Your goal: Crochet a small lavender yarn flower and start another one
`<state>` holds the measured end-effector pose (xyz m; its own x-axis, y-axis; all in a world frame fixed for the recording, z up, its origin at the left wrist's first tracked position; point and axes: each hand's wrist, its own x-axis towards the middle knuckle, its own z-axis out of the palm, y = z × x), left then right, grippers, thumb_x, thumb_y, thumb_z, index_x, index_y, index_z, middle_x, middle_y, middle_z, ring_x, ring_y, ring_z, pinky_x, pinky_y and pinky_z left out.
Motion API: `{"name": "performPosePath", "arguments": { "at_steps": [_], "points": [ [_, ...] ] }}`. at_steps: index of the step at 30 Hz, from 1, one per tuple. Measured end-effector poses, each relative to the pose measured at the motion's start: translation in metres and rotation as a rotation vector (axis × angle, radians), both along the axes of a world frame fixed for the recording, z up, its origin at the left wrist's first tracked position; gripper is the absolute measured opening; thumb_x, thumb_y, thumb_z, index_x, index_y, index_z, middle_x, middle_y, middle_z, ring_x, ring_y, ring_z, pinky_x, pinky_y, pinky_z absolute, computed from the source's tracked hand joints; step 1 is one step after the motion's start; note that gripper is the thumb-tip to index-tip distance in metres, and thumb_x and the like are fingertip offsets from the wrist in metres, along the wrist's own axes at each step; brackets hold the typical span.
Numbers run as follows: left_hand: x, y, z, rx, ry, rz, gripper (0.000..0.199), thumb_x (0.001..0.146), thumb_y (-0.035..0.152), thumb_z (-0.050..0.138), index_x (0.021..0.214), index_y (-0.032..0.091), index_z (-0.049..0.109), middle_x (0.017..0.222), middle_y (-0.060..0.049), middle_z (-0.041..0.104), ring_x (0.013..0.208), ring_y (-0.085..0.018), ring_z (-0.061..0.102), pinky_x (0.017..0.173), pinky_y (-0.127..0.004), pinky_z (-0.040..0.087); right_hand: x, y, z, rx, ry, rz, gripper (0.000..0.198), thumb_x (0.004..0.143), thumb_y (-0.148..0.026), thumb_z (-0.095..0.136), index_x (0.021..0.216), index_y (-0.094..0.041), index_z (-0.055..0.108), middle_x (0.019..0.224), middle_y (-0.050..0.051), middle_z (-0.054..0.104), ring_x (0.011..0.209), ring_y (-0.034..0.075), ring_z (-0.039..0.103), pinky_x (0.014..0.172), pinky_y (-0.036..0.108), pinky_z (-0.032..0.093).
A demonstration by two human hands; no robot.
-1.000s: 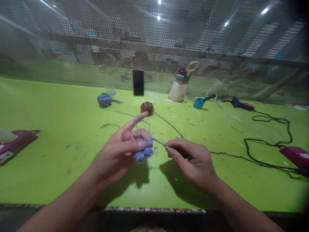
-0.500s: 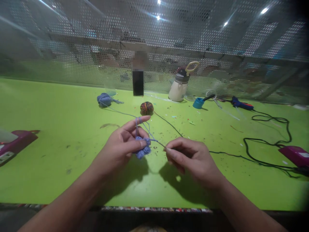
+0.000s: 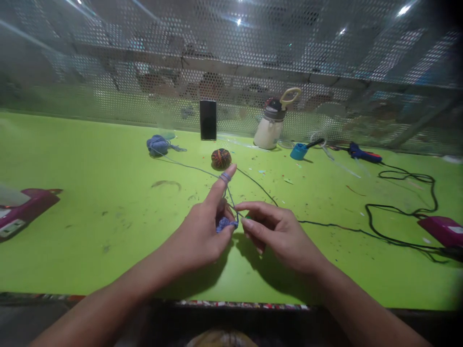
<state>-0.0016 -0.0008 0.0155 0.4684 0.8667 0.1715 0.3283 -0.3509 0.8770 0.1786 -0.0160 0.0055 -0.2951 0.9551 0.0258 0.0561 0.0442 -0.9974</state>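
My left hand (image 3: 206,226) pinches a small piece of blue-purple crochet (image 3: 224,224) between thumb and fingers. Blue yarn winds round its raised index finger and runs down to the work; the far end trails back to a blue yarn ball (image 3: 157,145). Close beside it, my right hand (image 3: 278,233) is closed on a thin crochet hook (image 3: 241,215), mostly hidden, with a bit of green showing at the fingers. The hook's tip meets the yarn at the edge of the piece. Beyond the hands sits a dark multicoloured yarn ball (image 3: 221,159), its strand running right behind my right hand.
A phone (image 3: 208,120) leans against the perforated metal screen (image 3: 144,67), near a white bottle (image 3: 268,130). Farther right lie a blue tape-like roll (image 3: 298,151), a blue glue gun (image 3: 363,153) and a black cord (image 3: 367,217). Purple power strips (image 3: 443,236) flank both sides of the green table (image 3: 108,183).
My left hand has turned and moved right, its index finger now pointing up more. The hands are closer together, and the hook has gone from extended flat to tucked against the crochet piece.
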Motion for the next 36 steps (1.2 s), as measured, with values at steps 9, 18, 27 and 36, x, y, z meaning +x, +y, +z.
{"name": "performPosePath", "arguments": {
  "at_steps": [9,18,27,36],
  "points": [
    [-0.002,0.005,0.005,-0.224,-0.234,-0.047,0.086,0.081,0.016,0.061,0.151,0.029,0.012,0.092,-0.002,0.056,0.075,-0.016,0.054,0.069,-0.031,0.044,0.011,0.005,-0.001,-0.012,0.116,-0.110,0.022,0.081,-0.025,0.071,0.103,-0.022,0.074,0.059,-0.004,0.056,0.042,0.003,0.044,0.042,0.018,0.034],
    [-0.010,0.009,0.003,-0.375,-0.441,-0.124,0.083,0.080,0.015,0.067,0.149,0.030,0.022,0.086,0.001,0.059,0.074,-0.013,0.052,0.070,-0.029,0.042,0.024,0.010,0.007,-0.011,0.086,-0.063,0.023,0.081,-0.023,0.071,0.104,-0.022,0.075,0.059,-0.003,0.056,0.044,0.005,0.045,0.041,0.018,0.034],
    [-0.015,0.014,0.008,-0.592,-0.519,-0.140,0.079,0.075,0.009,0.073,0.143,0.024,0.035,0.088,0.000,0.061,0.081,-0.013,0.058,0.076,-0.027,0.047,0.034,0.003,0.022,0.373,-0.343,0.079,0.025,0.088,-0.017,0.062,0.110,-0.020,0.072,0.083,0.003,0.071,0.064,0.009,0.057,0.056,0.021,0.043],
    [-0.010,0.009,0.008,-0.652,-0.566,-0.176,0.070,0.075,0.006,0.072,0.138,0.021,0.045,0.085,0.000,0.062,0.077,-0.011,0.057,0.072,-0.024,0.046,0.047,0.009,0.054,0.612,-0.592,0.398,0.031,0.089,-0.006,0.053,0.113,-0.015,0.069,0.082,0.003,0.072,0.066,0.008,0.060,0.061,0.019,0.043]
  ]
}}
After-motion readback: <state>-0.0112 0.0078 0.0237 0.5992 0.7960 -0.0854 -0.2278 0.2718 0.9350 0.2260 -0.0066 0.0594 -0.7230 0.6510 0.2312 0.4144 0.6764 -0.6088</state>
